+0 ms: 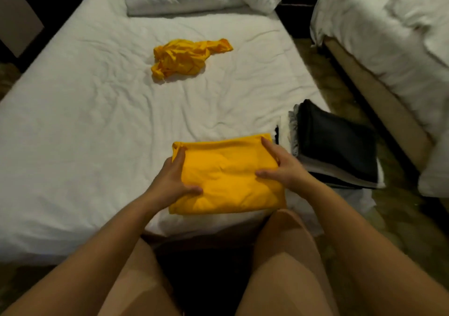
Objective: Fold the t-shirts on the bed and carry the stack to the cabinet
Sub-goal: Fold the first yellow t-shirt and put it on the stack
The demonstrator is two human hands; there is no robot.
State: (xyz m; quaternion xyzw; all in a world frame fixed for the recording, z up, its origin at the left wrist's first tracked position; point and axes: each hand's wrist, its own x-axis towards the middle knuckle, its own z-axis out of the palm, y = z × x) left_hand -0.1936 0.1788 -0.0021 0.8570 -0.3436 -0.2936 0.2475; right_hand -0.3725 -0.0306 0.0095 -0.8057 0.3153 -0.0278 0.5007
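Folded yellow t-shirt (230,179): flat on bed (97,126), near edge, in front of me. My left grip (173,178): fingers straight along shirt's left edge, thumb pressing top. My right grip (283,167): same on right edge. Neither curled round cloth. Folded stack (337,145), dark item topmost, just right. Crumpled yellow t-shirt (187,58): mid-bed, well apart.

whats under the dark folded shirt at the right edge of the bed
Edges of grey and white folded garments peek out beneath the dark folded shirt; it covers the rest, so their number is unclear.
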